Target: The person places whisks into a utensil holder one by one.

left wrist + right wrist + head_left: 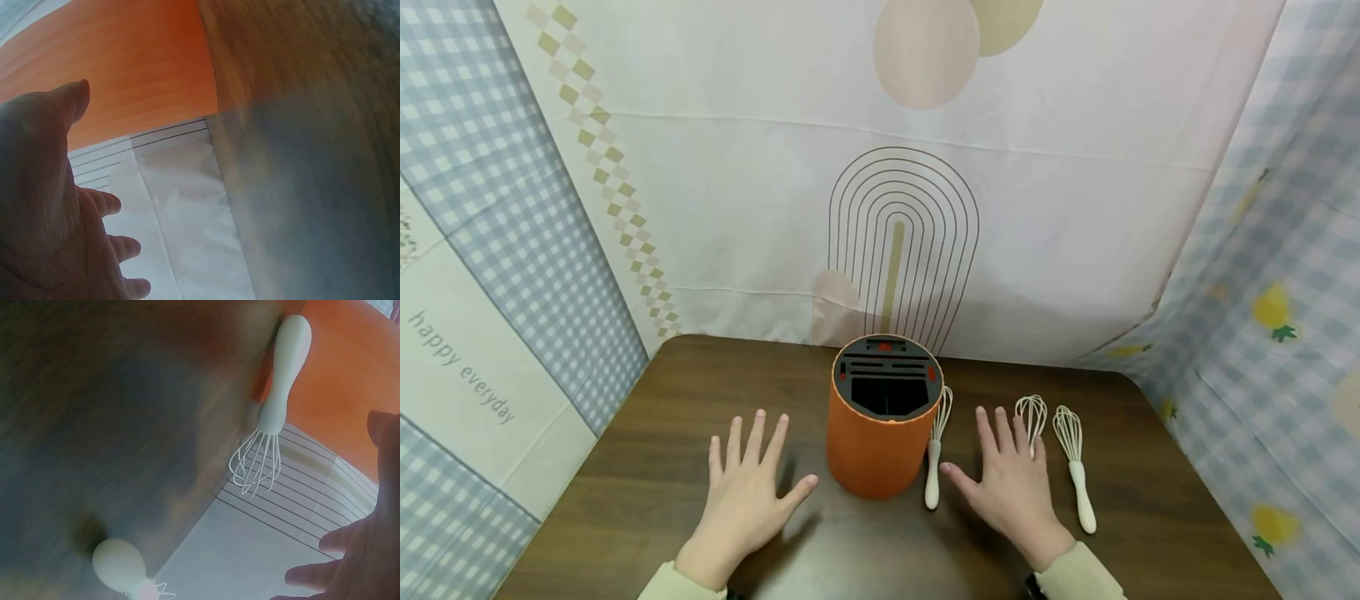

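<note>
An orange cylindrical knife block (880, 458) with a black slotted top stands upright on the wooden table. My left hand (741, 504), fingers spread and palm down, hovers to its left and holds nothing. On the other side, my right hand (1017, 493) is spread in the same way over the table, also holding nothing. Three cream whisks lie there: one whisk (933, 467) close beside the block, a middle whisk (1032, 410) whose handle is hidden under my right hand, and an outer whisk (1078, 479) to the right of that hand.
The brown table (647, 450) ends at a white patterned cloth (745, 208) hanging behind it. Blue checked cloths hang on the left (497, 150) and right (1247, 392) sides.
</note>
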Demonstrator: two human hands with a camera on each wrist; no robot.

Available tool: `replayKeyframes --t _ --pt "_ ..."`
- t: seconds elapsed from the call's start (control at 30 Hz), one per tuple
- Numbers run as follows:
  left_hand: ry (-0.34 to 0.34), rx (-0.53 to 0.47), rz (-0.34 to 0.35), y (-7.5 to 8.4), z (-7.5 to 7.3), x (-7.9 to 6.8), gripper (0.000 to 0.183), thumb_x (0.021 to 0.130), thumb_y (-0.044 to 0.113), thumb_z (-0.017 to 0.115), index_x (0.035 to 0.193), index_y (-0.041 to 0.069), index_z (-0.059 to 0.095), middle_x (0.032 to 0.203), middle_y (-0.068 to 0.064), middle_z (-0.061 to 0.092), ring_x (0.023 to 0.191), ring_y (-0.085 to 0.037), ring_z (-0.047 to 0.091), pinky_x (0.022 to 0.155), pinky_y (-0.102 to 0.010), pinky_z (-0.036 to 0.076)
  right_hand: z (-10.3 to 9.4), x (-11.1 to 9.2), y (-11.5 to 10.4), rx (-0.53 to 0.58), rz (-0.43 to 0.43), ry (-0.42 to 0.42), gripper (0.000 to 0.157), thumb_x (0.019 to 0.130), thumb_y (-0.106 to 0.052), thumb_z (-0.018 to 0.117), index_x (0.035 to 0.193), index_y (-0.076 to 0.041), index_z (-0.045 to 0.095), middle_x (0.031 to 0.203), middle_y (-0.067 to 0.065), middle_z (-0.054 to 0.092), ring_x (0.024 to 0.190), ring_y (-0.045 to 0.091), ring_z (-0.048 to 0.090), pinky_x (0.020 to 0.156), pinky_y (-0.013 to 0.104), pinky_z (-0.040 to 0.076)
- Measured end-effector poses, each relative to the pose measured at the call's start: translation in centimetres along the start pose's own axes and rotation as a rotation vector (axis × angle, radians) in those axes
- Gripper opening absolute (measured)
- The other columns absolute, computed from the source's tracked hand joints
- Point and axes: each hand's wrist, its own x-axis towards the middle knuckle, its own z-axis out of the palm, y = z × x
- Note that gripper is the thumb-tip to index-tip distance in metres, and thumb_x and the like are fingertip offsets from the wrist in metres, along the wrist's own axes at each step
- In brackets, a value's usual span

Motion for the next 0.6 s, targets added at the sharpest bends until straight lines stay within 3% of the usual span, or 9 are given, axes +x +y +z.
replayKeyframes --t 0.4,0.6 --pt "-0.006 -0.032 -0.002 0.0 -0.2 0.1 0.090 0.087 0.073 0.044 0.156 0.023 0.016 0.159 -0.017 0.012 0.143 -0.044 0.000 0.107 -0.067 0.000 0.3 0.7 -0.6 0.051 0.018 -0.003 0.098 0.082 -0.078 0.045 0.154 -0.015 0.025 0.152 0.021 0.031 0.138 0.044 0.023 0.104 0.068 0.021" --pt "-0.067 -0.130 -0.036 0.2 -0.8 0.6 0.089 0.088 0.074 0.038 0.157 0.025 0.010 0.160 -0.014 0.008 0.144 -0.042 -0.002 0.108 -0.065 -0.004 0.7 1.6 -0.5 0.226 0.069 -0.086 0.096 0.084 -0.075 0.047 0.153 -0.011 0.026 0.150 0.024 0.033 0.135 0.046 0.030 0.104 0.065 0.025"
